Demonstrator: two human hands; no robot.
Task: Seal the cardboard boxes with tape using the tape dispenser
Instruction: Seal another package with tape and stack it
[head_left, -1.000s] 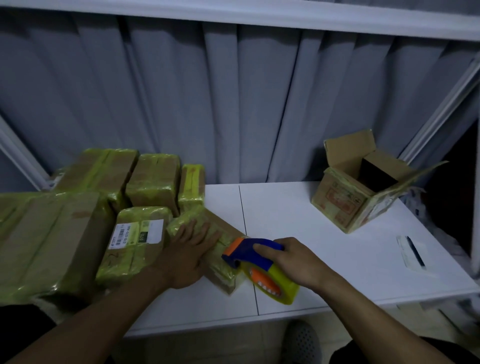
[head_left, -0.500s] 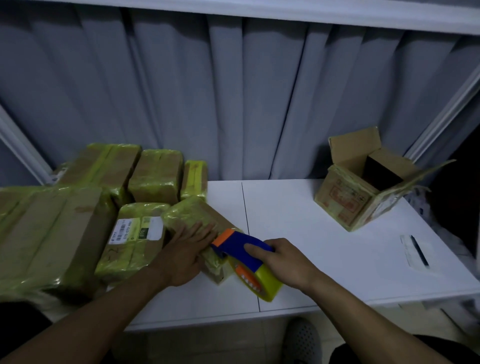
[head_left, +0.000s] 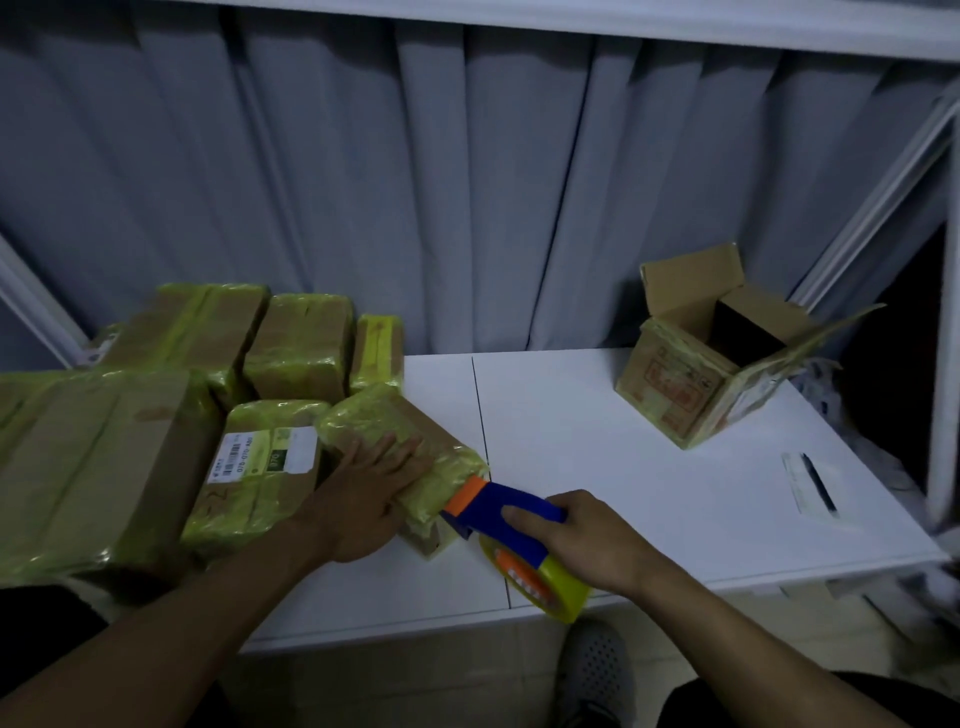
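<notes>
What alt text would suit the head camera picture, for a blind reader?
A person's left hand presses flat on a yellow-taped box while the right hand grips a blue tape dispenser at the box's near end. More taped boxes crowd the left of the white table; an open cardboard box stands far right.

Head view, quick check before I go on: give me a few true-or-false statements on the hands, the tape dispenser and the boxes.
1. The right hand grips the tape dispenser. True.
2. The left hand hovers above the boxes. False: it lies flat on the small box beside the dispenser.
3. The far right box is sealed. False: its flaps stand open.
4. The dispenser's orange end meets the small box. True.
</notes>
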